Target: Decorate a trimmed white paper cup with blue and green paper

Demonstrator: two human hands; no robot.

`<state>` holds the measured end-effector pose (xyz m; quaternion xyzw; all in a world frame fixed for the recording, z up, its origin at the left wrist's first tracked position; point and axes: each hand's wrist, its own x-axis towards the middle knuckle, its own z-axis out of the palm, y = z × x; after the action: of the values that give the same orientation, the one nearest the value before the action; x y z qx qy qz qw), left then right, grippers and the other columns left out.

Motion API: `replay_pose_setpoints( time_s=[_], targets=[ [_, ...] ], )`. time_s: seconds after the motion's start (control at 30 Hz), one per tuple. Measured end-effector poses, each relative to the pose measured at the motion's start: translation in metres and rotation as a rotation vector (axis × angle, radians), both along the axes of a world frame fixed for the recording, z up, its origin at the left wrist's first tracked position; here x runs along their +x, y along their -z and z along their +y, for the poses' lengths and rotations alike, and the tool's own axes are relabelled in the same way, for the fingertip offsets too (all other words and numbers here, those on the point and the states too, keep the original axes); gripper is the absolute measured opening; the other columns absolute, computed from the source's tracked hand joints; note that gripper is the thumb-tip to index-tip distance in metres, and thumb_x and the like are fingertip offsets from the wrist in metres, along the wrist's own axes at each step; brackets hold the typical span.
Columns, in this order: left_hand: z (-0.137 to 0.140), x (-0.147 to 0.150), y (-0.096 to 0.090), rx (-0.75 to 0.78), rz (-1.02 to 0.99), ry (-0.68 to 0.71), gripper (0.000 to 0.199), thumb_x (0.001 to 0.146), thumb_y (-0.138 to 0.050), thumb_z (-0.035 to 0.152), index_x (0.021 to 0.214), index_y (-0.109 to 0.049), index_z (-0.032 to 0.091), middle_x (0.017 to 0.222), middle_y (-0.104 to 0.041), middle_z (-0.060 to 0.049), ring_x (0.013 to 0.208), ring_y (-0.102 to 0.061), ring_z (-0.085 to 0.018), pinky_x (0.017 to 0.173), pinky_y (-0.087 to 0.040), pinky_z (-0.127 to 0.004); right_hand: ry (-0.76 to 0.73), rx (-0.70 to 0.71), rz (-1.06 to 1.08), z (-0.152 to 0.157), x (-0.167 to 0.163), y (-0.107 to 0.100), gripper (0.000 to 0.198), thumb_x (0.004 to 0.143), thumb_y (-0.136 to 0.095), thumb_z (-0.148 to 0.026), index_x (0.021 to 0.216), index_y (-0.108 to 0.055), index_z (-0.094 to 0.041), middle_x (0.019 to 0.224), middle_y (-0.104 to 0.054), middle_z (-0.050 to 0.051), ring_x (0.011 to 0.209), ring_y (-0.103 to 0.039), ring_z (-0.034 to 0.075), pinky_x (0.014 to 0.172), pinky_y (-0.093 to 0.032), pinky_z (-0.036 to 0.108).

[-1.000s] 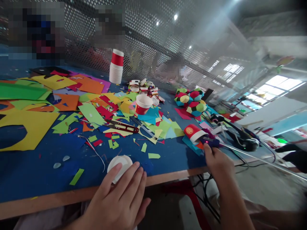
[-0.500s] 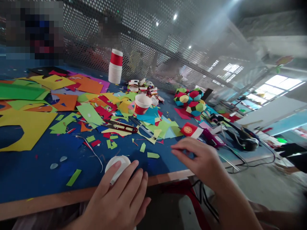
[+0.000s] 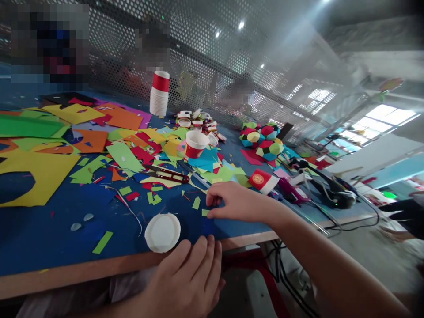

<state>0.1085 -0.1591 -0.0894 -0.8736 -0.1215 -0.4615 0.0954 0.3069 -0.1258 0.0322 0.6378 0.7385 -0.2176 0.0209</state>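
Note:
A round white paper disc with a raised rim (image 3: 162, 232) lies at the near edge of the blue table. Just right of it, my left hand (image 3: 192, 276) rests along the wooden edge, fingers stretched out and holding nothing visible. My right hand (image 3: 232, 201) hovers low over the tabletop, fingers curled but with a gap to the thumb. Beside its thumb tip lies a small light green paper slip (image 3: 205, 213), partly covered. Another green slip (image 3: 196, 202) is just left of the fingers. Whether the hand touches either slip is unclear.
Coloured paper scraps (image 3: 124, 157) spread across the table with dark red thread snips (image 3: 170, 174). A red-and-white cup (image 3: 196, 145) stands among them; a cup stack (image 3: 159, 95) is behind. Multicoloured paper balls (image 3: 270, 148), a tipped cup (image 3: 263, 180) and a purple glue gun (image 3: 291, 190) are rightward.
My left hand has slid right off the white disc, which now shows fully. My right hand has moved left, from near the tipped cup to the green slips.

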Motion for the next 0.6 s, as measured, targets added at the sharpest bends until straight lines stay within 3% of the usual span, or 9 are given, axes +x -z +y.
replay_pose_setpoints(
  time_s=[0.3,0.5,0.6],
  targets=[
    [-0.001,0.008,-0.002,-0.011,0.041,-0.042,0.029,0.102,-0.059,0.033,0.112,-0.078,0.012,0.114,-0.081,-0.006,0.108,-0.06,-0.021,0.087,-0.04,-0.035,0.036,-0.001,0.062,0.002,0.0,0.005,0.012,0.077,-0.069,-0.005,0.079,-0.066,-0.017,0.083,-0.068,0.002,0.076,-0.06,0.016,0.068,-0.043,0.026],
    [0.001,0.0,0.001,0.017,0.018,-0.043,0.034,0.108,-0.048,0.027,0.111,-0.078,0.012,0.109,-0.082,-0.004,0.101,-0.061,-0.02,0.084,-0.041,-0.037,0.205,0.127,0.154,-0.019,0.004,-0.005,0.008,0.089,-0.06,-0.014,0.088,-0.067,-0.019,0.085,-0.07,0.0,0.074,-0.059,0.014,0.069,-0.046,0.025],
    [0.002,-0.005,0.003,0.029,0.009,-0.045,0.033,0.109,-0.048,0.029,0.111,-0.078,0.012,0.11,-0.082,-0.003,0.102,-0.061,-0.019,0.083,-0.041,-0.037,0.283,0.11,0.161,-0.032,0.005,-0.003,0.01,0.088,-0.061,-0.017,0.087,-0.07,-0.018,0.077,-0.069,-0.001,0.068,-0.058,0.013,0.063,-0.046,0.024]
  ],
)
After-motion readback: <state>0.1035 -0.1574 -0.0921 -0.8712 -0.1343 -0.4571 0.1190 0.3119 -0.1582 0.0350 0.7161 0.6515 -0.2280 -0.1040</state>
